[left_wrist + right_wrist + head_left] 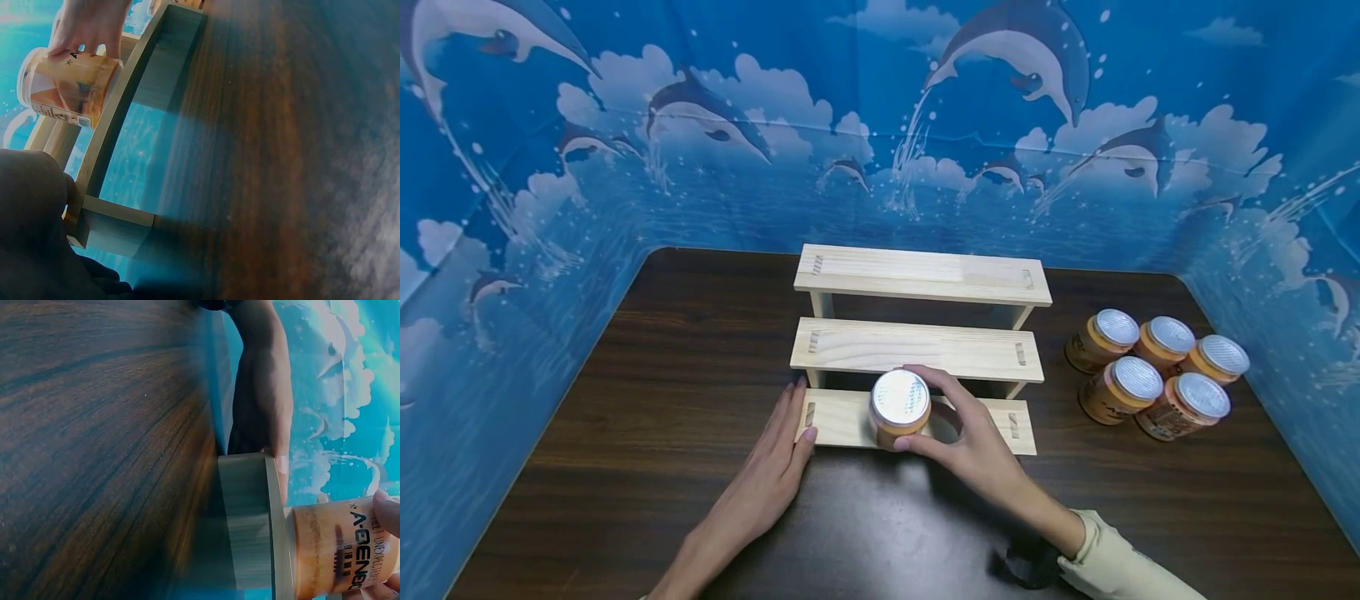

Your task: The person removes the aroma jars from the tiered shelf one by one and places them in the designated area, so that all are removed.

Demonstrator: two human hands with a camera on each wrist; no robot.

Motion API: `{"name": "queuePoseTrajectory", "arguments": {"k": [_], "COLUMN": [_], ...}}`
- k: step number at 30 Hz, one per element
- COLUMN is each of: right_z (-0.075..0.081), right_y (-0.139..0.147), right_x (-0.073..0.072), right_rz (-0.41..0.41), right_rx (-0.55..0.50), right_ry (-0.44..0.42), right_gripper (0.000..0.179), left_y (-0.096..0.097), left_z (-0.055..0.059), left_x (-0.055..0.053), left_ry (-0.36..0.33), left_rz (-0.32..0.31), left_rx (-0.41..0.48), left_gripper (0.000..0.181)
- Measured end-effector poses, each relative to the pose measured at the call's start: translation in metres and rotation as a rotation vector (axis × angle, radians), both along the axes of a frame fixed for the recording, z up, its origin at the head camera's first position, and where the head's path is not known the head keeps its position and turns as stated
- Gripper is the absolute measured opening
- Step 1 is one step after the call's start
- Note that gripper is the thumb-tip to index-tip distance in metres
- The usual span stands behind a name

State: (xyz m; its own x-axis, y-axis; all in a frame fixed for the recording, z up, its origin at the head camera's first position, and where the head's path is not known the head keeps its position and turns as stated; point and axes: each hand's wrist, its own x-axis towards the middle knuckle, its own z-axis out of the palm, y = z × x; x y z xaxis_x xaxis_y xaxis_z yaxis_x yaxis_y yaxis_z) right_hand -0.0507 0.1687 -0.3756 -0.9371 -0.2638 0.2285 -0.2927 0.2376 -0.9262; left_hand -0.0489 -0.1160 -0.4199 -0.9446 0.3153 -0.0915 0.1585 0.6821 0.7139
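My right hand [976, 442] holds a jar [901, 398] with a silver lid and orange contents, thumb at its near side and fingers around its right and back. The jar stands upright on the lowest step [842, 417] of a pale wooden three-step rack, a little left of that step's middle. Black lettering shows on the jar [340, 550] in the right wrist view. My left hand [771, 467] rests along the left end of the same step, its fingers straight and pointing away, thumb at the board's front corner. It holds nothing.
Behind it rise the middle step [917, 348] and top step [925, 273]. Several similar lidded jars [1137, 379] stand grouped on the dark wooden table [647, 375] to the right of the rack. A blue dolphin-print curtain [737, 200] encloses the back and sides.
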Motion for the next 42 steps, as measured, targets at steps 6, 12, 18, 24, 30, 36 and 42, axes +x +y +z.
{"name": "queuePoseTrajectory", "arguments": {"k": [6,12,18,24,30,36,42], "right_z": [0.001,0.001,0.007,0.022,0.039,0.053,0.057], "right_y": [0.001,0.005,0.014,0.04,0.079,0.126,0.181], "right_x": [0.0,0.002,0.005,0.011,0.023,0.045,0.065], "right_rz": [-0.002,0.002,-0.002,-0.056,-0.19,-0.445,-0.762], "right_rx": [0.004,0.004,0.015,0.069,0.107,0.176,0.32], "right_ry": [0.001,0.019,0.03,0.12,0.16,0.134,0.122], "right_gripper": [0.081,0.079,0.08,0.084,0.087,0.092,0.091], "left_y": [0.001,0.001,0.001,0.0,0.0,-0.001,-0.002], "left_z": [0.0,-0.001,-0.001,-0.001,0.0,0.0,0.0], "left_x": [0.0,0.0,0.0,0.0,0.0,0.0,0.002], "left_ry": [0.007,0.017,0.02,0.009,-0.001,0.0,0.007], "left_rz": [-0.003,-0.005,-0.005,-0.004,-0.004,-0.003,0.0], "left_rx": [0.007,0.013,0.019,0.018,0.015,0.012,0.011], "left_gripper": [0.068,0.068,0.067,0.068,0.068,0.068,0.068]}}
